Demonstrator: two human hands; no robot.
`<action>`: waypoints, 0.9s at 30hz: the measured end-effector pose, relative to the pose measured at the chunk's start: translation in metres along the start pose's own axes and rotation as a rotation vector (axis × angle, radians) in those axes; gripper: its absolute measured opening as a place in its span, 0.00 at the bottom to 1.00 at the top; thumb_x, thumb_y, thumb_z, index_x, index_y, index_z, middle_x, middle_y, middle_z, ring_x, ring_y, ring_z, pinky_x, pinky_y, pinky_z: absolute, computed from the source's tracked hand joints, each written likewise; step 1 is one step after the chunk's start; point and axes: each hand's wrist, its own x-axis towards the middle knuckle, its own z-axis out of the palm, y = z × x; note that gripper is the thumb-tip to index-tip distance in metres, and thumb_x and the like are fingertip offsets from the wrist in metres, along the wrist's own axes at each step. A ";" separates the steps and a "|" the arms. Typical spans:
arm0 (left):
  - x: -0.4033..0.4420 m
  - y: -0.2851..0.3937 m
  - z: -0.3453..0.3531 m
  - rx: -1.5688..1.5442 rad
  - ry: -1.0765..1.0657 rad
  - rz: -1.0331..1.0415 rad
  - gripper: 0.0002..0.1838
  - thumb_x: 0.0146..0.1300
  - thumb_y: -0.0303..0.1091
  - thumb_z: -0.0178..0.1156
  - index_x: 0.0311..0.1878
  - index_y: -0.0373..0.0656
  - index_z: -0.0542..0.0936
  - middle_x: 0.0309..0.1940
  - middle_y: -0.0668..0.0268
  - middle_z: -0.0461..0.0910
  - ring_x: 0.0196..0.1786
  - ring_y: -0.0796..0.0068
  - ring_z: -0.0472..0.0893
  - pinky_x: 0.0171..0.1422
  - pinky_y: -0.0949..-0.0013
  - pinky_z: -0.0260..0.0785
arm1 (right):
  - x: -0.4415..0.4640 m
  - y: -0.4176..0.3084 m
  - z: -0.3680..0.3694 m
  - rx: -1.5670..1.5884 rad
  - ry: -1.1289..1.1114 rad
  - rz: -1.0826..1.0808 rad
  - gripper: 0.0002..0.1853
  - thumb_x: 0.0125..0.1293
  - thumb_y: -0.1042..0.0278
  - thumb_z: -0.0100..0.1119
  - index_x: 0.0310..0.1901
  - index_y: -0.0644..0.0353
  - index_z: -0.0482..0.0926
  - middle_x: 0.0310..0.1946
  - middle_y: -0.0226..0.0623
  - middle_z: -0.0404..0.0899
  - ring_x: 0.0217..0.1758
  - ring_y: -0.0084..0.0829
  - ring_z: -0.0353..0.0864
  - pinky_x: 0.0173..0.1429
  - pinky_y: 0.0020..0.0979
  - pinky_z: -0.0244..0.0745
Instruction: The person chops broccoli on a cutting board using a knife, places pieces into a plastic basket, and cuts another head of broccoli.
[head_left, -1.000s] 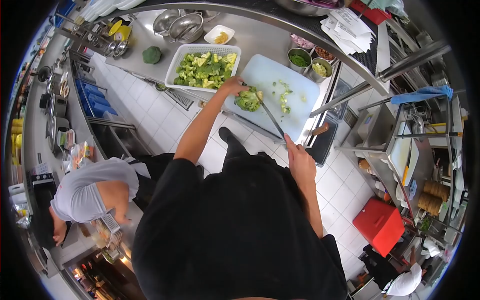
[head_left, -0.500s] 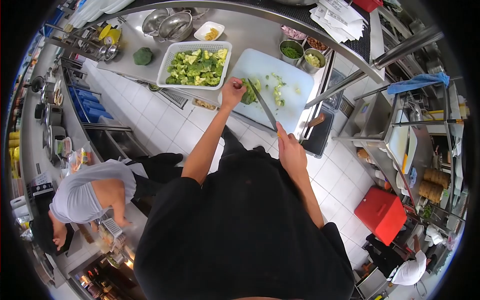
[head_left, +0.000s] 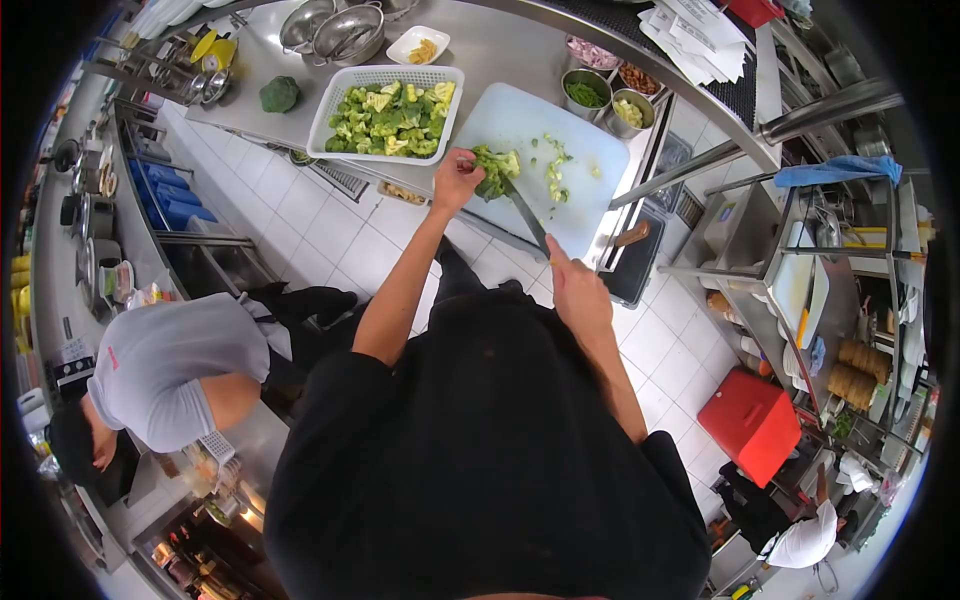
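Observation:
A broccoli head is over the left part of the white cutting board, with my left hand closed on its left side. My right hand grips the handle of a long knife, whose blade points up and left with its tip at the broccoli. Small green scraps lie on the board right of the blade. Left of the board, a white basket is full of cut broccoli florets.
A whole broccoli, metal colanders and a white dish stand on the counter. Metal containers are behind the board. One person bends at the left; another is at lower right. A red bin is at right.
The broccoli has turned in my left hand, and its pale cut side now shows near the blade. The knife has shifted slightly. The person at left has leaned closer.

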 end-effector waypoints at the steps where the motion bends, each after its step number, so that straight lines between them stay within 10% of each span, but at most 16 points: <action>1: -0.001 -0.002 -0.002 -0.034 -0.024 -0.027 0.16 0.57 0.31 0.72 0.47 0.43 0.80 0.29 0.66 0.82 0.31 0.74 0.81 0.39 0.68 0.75 | 0.002 -0.001 -0.008 0.022 -0.011 0.008 0.28 0.74 0.66 0.57 0.75 0.39 0.72 0.37 0.57 0.85 0.39 0.60 0.85 0.46 0.55 0.79; 10: 0.035 0.038 -0.029 -0.461 0.047 -0.017 0.16 0.62 0.21 0.66 0.53 0.40 0.77 0.36 0.70 0.80 0.37 0.79 0.81 0.43 0.73 0.74 | 0.012 0.034 -0.023 0.234 -0.017 0.068 0.28 0.73 0.70 0.56 0.74 0.44 0.73 0.41 0.58 0.85 0.45 0.59 0.86 0.50 0.47 0.79; 27: 0.084 0.065 -0.075 -0.259 0.122 0.268 0.22 0.61 0.16 0.61 0.59 0.39 0.81 0.40 0.75 0.74 0.43 0.84 0.73 0.52 0.77 0.68 | -0.002 0.023 0.001 0.096 0.119 0.060 0.28 0.73 0.68 0.58 0.74 0.37 0.73 0.34 0.51 0.84 0.36 0.56 0.85 0.42 0.55 0.80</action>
